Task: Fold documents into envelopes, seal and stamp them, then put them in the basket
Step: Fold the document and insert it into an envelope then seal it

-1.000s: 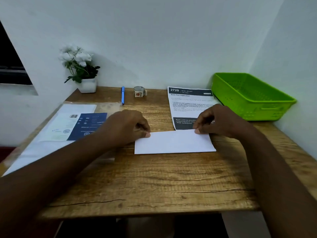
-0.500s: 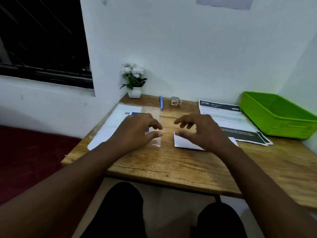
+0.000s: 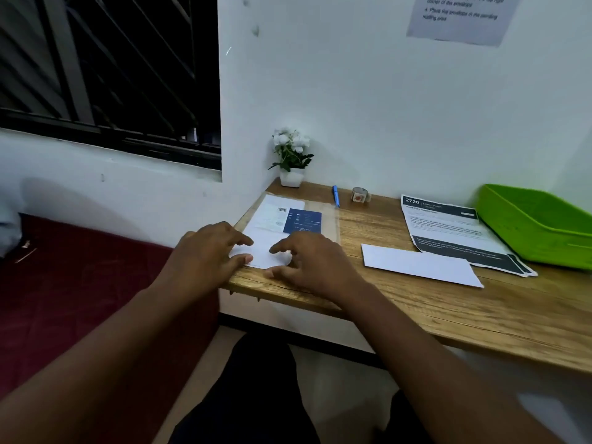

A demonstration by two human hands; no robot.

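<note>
both hands are at the table's (image 3: 400, 302) left front corner, on the white envelopes (image 3: 267, 251) in the clear sleeve. left hand (image 3: 205, 257) touches the stack's near edge, grip loose; right hand (image 3: 315, 265) hovers with fingers spread, holding nothing. the folded paper (image 3: 419, 265) lies well to the right, near the basket (image 3: 538, 224).

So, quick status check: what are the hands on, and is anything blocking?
Left hand and right hand open over the envelope stack. Folded paper lies apart. Basket unblocked.
</note>
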